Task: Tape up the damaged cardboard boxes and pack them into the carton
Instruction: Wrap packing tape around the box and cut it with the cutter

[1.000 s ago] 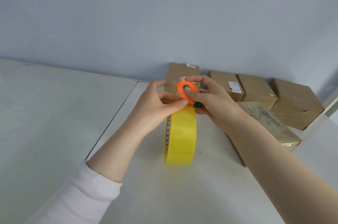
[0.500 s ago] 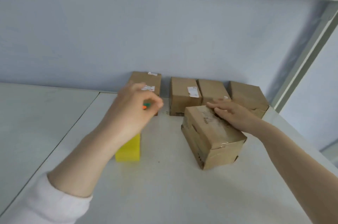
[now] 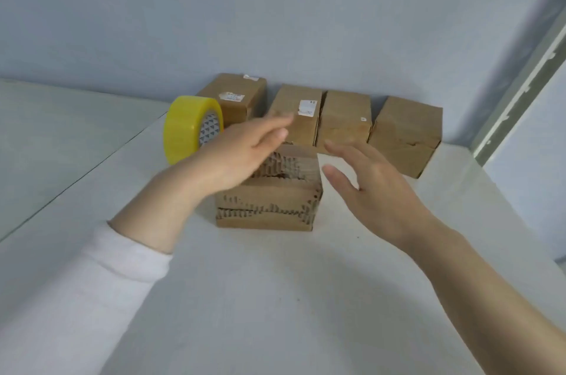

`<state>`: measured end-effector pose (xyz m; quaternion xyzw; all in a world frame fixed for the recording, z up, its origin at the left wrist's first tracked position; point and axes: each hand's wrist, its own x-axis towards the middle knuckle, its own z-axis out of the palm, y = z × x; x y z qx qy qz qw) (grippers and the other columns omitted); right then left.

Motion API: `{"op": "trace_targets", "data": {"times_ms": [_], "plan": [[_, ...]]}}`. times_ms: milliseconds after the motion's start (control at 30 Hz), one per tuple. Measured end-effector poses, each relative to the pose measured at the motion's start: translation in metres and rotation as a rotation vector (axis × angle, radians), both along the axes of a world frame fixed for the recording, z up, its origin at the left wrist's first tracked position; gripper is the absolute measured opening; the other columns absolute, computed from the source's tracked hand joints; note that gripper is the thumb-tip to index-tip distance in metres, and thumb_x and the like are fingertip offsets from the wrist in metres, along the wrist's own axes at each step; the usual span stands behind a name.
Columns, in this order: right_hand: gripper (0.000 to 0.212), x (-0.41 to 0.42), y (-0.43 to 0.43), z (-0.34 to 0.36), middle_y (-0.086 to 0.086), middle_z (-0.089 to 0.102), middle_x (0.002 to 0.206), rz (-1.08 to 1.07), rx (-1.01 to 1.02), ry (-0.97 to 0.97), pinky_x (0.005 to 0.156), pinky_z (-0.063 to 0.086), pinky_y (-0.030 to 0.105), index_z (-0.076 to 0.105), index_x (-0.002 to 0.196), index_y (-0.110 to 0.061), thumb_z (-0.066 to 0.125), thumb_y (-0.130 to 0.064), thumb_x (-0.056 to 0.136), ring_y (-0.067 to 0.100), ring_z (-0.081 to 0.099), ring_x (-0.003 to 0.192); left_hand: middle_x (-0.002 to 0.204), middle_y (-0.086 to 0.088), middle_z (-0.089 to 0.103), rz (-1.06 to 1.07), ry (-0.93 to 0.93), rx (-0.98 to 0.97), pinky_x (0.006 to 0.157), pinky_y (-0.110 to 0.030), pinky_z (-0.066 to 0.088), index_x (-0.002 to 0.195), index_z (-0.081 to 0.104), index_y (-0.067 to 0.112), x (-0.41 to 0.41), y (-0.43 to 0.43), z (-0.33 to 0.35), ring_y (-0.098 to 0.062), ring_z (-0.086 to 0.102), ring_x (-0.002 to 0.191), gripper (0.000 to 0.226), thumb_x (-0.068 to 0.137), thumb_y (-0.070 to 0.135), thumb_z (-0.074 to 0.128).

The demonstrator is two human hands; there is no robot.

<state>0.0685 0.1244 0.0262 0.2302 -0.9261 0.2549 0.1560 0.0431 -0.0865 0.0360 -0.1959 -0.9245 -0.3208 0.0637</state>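
A damaged cardboard box (image 3: 269,206) with torn, exposed corrugation on its front and top stands in the middle of the white table (image 3: 275,298). My left hand (image 3: 242,154) hovers over its left top corner, fingers straight and blurred by motion. To the box's right, my right hand (image 3: 370,188) is held open with the palm facing the box, a small gap between them. A yellow tape roll (image 3: 186,129) stands on edge behind my left hand, free of both hands. The orange cutter is not visible.
Several brown cardboard boxes line the back wall: one behind the tape (image 3: 239,96), two side by side (image 3: 318,114) and one at the far right (image 3: 407,132). A metal shelf post (image 3: 520,90) rises on the right. A table seam (image 3: 76,178) runs on the left.
My left hand let go of the tape roll and cutter and swung right over the damaged box. The box now faces me squarely, and my right hand came off its top to its right side.
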Motion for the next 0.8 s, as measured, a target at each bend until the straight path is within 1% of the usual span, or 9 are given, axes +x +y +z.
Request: {"op": "trace_targets", "data": {"times_ms": [67,133,233,300,367,500,600,667,800], "plan": [[0.055,-0.012,-0.018,0.001,0.003,0.028,0.153,0.102,0.060,-0.004,0.109,0.007,0.017,0.031,0.144,-0.010,0.033,-0.038,0.097,0.016,0.009,0.145,0.157,0.009,0.012,0.104,-0.017,-0.175,0.117,-0.028,0.005,0.148,0.023,0.025,-0.002,-0.007,-0.004,-0.001,0.003,0.143,0.049,0.100,0.037,0.027],[0.057,-0.021,-0.039,-0.005,0.005,0.011,0.158,0.167,0.182,-0.023,0.113,-0.001,0.022,0.018,0.147,-0.007,0.026,-0.037,0.100,0.015,-0.004,0.145,0.158,0.005,0.003,0.128,-0.077,-0.359,0.118,-0.037,-0.002,0.150,0.015,0.020,-0.001,-0.005,-0.013,-0.009,-0.004,0.145,0.050,0.102,0.032,0.023],[0.053,-0.030,-0.050,-0.014,0.003,0.000,0.158,0.199,0.348,-0.098,0.115,-0.004,0.025,0.006,0.149,-0.011,0.015,-0.035,0.102,0.011,-0.005,0.145,0.159,0.004,-0.005,0.101,-0.166,-0.453,0.116,-0.041,-0.008,0.150,0.004,0.018,-0.003,-0.004,-0.014,-0.011,-0.009,0.145,0.052,0.102,0.032,0.019],[0.052,-0.037,-0.050,-0.008,0.002,-0.002,0.158,0.211,0.423,-0.165,0.115,-0.002,0.027,0.003,0.149,-0.011,0.015,-0.033,0.102,0.011,-0.004,0.145,0.158,0.002,-0.009,0.078,-0.247,-0.464,0.115,-0.040,-0.009,0.150,0.001,0.017,-0.007,-0.009,-0.003,-0.011,-0.012,0.144,0.053,0.102,0.033,0.019],[0.053,-0.045,-0.054,0.002,0.004,-0.003,0.158,0.194,0.440,-0.215,0.116,0.001,0.030,0.003,0.149,-0.009,0.016,-0.031,0.102,0.014,-0.005,0.145,0.158,-0.001,-0.009,0.097,-0.266,-0.423,0.117,-0.040,-0.007,0.150,0.003,0.014,-0.010,-0.012,0.004,-0.013,-0.013,0.144,0.053,0.103,0.032,0.019],[0.053,-0.043,-0.070,-0.010,0.003,-0.007,0.158,0.152,0.430,-0.177,0.116,-0.002,0.031,-0.005,0.148,-0.011,0.013,-0.030,0.102,0.013,-0.008,0.145,0.159,0.002,-0.004,0.133,-0.183,-0.376,0.118,-0.043,-0.005,0.150,0.001,0.019,-0.010,-0.003,-0.014,-0.013,-0.009,0.145,0.052,0.103,0.030,0.020],[0.053,-0.052,-0.070,-0.002,0.002,-0.006,0.158,0.177,0.437,-0.305,0.116,-0.003,0.031,-0.006,0.148,-0.013,0.013,-0.031,0.102,0.014,-0.006,0.145,0.159,-0.001,-0.002,0.100,-0.254,-0.352,0.118,-0.040,-0.004,0.150,0.003,0.018,-0.017,-0.009,-0.008,-0.016,-0.005,0.146,0.052,0.103,0.031,0.020],[0.052,-0.060,-0.071,0.006,0.003,-0.002,0.159,0.174,0.403,-0.371,0.116,-0.002,0.035,-0.002,0.149,-0.011,0.013,-0.030,0.103,0.016,-0.006,0.145,0.159,-0.003,0.004,0.105,-0.276,-0.212,0.116,-0.031,-0.002,0.150,0.012,0.014,-0.025,-0.014,-0.004,-0.016,-0.001,0.146,0.050,0.103,0.030,0.021],[0.054,-0.057,-0.074,-0.013,-0.002,-0.001,0.159,0.091,0.428,-0.237,0.116,-0.004,0.034,-0.001,0.149,-0.014,0.012,-0.035,0.102,0.011,-0.008,0.145,0.157,-0.001,0.018,0.089,-0.141,0.151,0.113,-0.024,0.005,0.142,0.038,0.012,-0.017,-0.016,-0.028,-0.015,0.009,0.145,0.040,0.103,0.017,0.029]]}}
